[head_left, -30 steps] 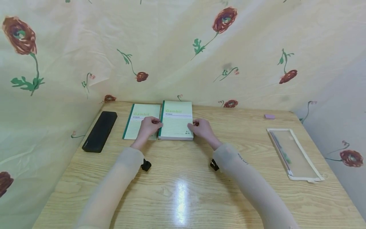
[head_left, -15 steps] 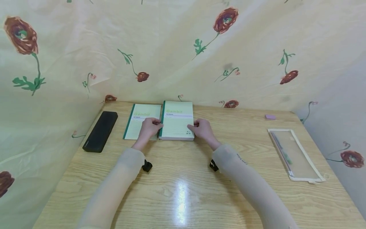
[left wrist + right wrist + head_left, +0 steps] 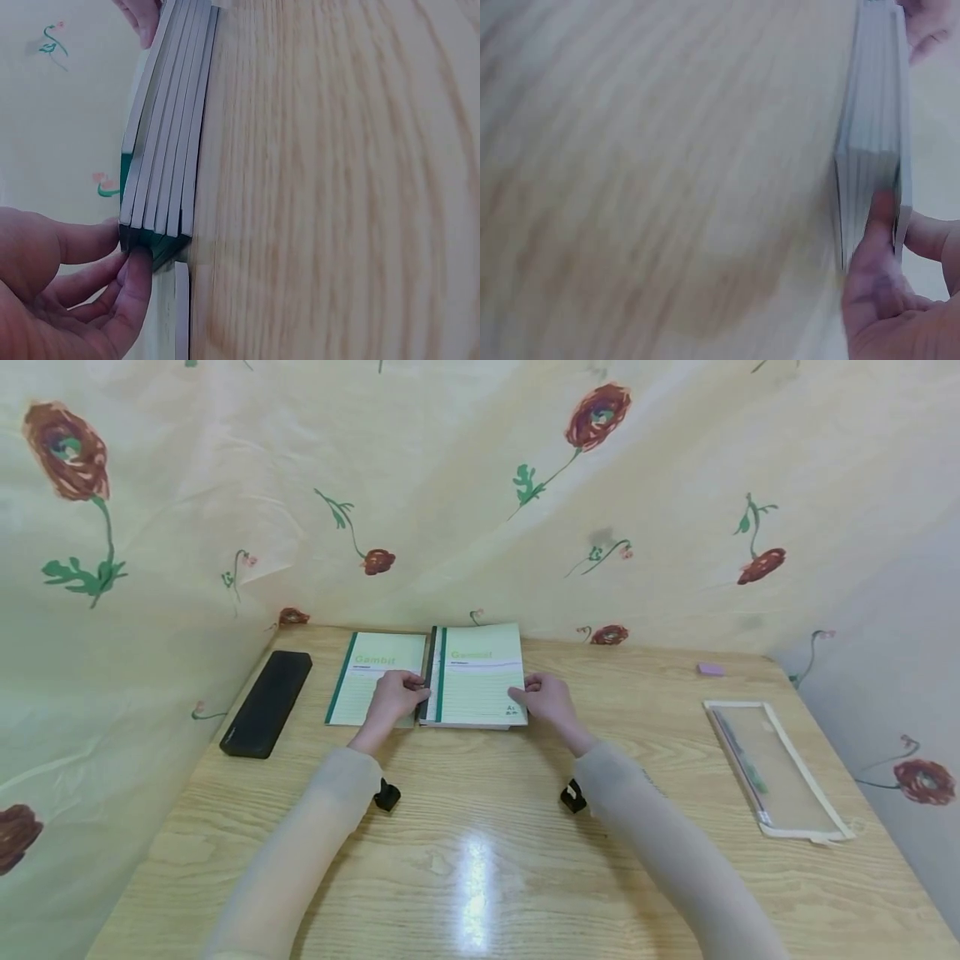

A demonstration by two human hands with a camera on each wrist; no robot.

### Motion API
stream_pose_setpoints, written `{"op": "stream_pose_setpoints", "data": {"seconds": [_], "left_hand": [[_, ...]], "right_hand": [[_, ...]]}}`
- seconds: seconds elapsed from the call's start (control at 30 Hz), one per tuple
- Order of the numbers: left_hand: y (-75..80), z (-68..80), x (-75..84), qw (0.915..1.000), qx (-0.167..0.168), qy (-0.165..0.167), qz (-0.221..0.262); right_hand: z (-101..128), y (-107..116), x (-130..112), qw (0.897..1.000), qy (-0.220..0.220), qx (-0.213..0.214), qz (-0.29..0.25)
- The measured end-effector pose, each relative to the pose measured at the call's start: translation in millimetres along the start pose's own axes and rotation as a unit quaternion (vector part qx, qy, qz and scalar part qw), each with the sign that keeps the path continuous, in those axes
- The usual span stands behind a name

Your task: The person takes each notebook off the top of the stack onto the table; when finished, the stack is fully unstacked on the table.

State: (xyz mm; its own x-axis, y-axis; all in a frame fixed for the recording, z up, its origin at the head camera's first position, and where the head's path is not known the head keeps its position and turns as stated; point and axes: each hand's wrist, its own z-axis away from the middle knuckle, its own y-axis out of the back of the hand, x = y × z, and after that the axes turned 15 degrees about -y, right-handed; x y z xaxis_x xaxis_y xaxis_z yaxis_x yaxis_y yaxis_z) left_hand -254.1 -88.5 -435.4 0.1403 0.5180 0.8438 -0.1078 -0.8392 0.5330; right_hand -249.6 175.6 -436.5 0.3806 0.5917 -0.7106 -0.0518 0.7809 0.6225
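Observation:
In the head view, a stack of notebooks lies at the back of the table. Its top notebook, pale green with a green spine, is shifted right, baring a dark spine beneath. My right hand pinches that top notebook's right edge, thumb above and fingers below, and a gap shows under it in the right wrist view. At the spine side, my left hand holds the stack's near left corner with thumb and fingers. Beneath my left wrist lies another notebook, partly covered by the hand.
A black case lies at the table's left. On the right are a clear zip pouch with pencil-like items inside and a small purple eraser-like block. A flowered cloth hangs behind the table.
My right hand has moved right, sliding the top notebook off-centre over the stack and uncovering the dark spine below. My left hand has stayed at the stack's left edge.

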Motion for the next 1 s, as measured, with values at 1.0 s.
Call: {"op": "stream_pose_setpoints", "data": {"seconds": [1.0], "left_hand": [[0.4,-0.6,-2.7,1.0,-0.006,-0.004,-0.005]], "right_hand": [[-23.1,96.8,72.7,0.985,-0.106,-0.094,-0.102]]}}
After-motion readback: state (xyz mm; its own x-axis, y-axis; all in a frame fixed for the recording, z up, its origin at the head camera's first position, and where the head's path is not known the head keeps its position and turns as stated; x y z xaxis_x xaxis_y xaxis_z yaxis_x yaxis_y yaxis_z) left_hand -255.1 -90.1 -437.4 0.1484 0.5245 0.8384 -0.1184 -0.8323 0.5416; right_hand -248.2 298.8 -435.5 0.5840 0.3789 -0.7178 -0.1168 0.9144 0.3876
